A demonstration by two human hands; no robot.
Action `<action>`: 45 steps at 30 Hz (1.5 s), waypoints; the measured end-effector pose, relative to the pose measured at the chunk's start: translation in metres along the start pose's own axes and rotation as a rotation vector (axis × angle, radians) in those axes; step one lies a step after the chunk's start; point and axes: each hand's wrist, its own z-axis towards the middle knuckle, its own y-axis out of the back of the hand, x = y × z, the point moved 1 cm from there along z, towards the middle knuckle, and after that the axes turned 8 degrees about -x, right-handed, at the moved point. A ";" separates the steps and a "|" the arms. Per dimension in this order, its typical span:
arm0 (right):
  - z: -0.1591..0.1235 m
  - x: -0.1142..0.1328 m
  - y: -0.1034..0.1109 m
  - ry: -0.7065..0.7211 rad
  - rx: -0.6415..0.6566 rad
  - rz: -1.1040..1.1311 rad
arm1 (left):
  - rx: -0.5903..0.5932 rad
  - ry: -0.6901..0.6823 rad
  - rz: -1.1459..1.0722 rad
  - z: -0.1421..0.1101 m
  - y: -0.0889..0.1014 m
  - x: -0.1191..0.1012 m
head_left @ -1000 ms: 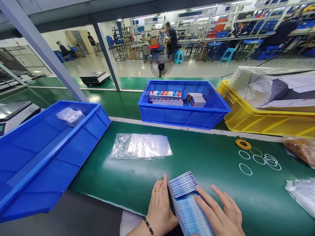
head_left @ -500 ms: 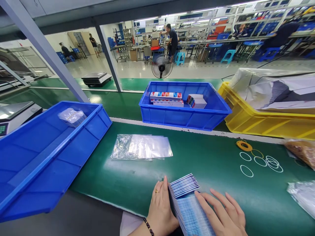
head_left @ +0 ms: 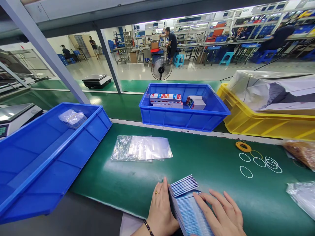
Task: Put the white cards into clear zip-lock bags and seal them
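Note:
A fanned stack of thin blue-and-white cards [head_left: 187, 203] lies on the green mat [head_left: 209, 164] at the near edge. My left hand [head_left: 161, 206] presses flat against the stack's left side, fingers together and pointing away; it wears a ring and a bead bracelet. My right hand [head_left: 222, 213] rests on top of the stack with its fingers spread. Farther out on the mat lies a pile of clear plastic bags [head_left: 142, 148].
A tilted blue bin [head_left: 49, 157] with a small clear packet is at the left. A blue crate [head_left: 184, 114] with boxes and a yellow crate [head_left: 258, 123] with sheets stand behind. Rubber bands [head_left: 258, 159] lie at right. A scale [head_left: 14, 114] sits far left. People work in the background.
Both hands stay on the card stack; my right hand's fingers have shifted slightly along its top. The view has tilted a little.

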 end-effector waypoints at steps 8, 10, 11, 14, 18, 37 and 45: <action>0.002 0.003 0.000 -0.001 0.034 -0.042 | -0.011 0.003 0.006 0.000 -0.001 0.000; 0.002 0.003 0.000 0.014 0.036 -0.043 | -0.004 0.006 -0.003 0.000 -0.001 -0.001; 0.002 0.002 0.000 0.017 0.034 -0.044 | 0.002 0.010 -0.007 0.000 -0.001 -0.001; 0.003 0.001 0.001 0.013 0.029 -0.044 | 0.025 0.031 -0.011 0.000 -0.001 0.000; 0.003 0.000 0.001 0.004 0.012 -0.027 | 0.033 0.029 -0.004 -0.001 -0.003 0.001; 0.011 -0.002 0.002 0.037 -0.032 -0.018 | -0.015 -0.017 0.003 0.000 -0.002 0.001; 0.014 0.000 0.000 -0.017 0.009 -0.040 | -0.015 -0.020 0.016 0.001 -0.003 0.002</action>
